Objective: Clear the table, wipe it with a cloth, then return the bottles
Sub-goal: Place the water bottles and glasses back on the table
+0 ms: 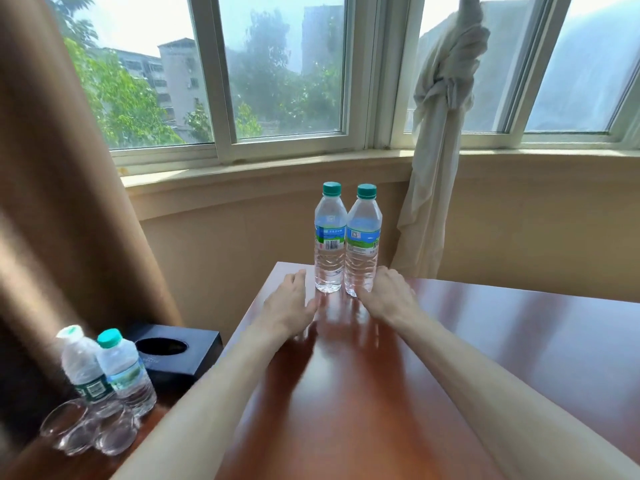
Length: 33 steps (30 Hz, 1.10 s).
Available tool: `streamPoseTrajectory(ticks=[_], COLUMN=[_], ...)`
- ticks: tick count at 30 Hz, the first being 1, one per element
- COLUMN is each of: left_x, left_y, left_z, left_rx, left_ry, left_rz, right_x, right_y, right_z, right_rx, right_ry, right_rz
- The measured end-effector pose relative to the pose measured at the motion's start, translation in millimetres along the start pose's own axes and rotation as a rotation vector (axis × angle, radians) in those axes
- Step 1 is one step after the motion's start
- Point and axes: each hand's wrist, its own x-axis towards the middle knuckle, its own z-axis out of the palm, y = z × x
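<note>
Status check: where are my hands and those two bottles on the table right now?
Left hand open, beside the bottles. Right hand open, touching the right bottle. Left bottle upright, both at the table far edge. Nothing in the way.

Four water bottles show in all, each clear with a green cap. Two of them stand upright side by side at the far end of the one red-brown counter point(450, 341): the left bottle point(330, 239) and the right bottle point(362, 242). The other two stand on a lower surface to the left: one nearer the curtain point(83, 367) and one beside it point(124, 368). In front of that pair lie several clear drinking glasses point(90, 427), too blurred and overlapped to count exactly. One black tissue box point(180, 355) sits behind them. Two hands are in view, the left hand point(289, 303) and the right hand point(389, 294). One brown curtain point(52, 202) hangs at the left, and one knotted white curtain point(440, 133) at the window.
</note>
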Motion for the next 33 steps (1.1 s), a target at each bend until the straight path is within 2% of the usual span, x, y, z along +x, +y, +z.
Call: streamPoseTrajectory(ticks=[3,8,10,14,19,24,28,33], left_x=[-48,-156,-199,-258,-272,-251,-230,-222], left_y=[-27,-100,-139,-224,-325,-388,-406,-423], left_z=[-35,-98,-119,-145,-135,-74,-15,21], left_rx=[0.163,0.446,0.519,0.536,0.45,0.281,0.199,0.034], left_ry=[-0.081,-0.197,-0.198,-0.161,-0.083,-0.042,0.029,0.131], left_rz=[0.096,0.179,0.147,-0.013,-0.261,-0.41,-0.389,-0.404], right_x=[-46,-127,-149,-176,-176,-166,-163,-170], right_y=[-26,-98,-131,-205,-284,-323,-328,-319], right_z=[4,29,45,92,172,266,330,356], right_rx=[-0.075,-0.1,-0.102,-0.11,-0.212,-0.362,-0.358,-0.331], right_ry=[-0.076,-0.205,-0.246,-0.311,-0.434,-0.566,-0.544,-0.415], right_rz=[-0.098,-0.406,-0.538,-0.654,-0.675,-0.583,-0.451,-0.48])
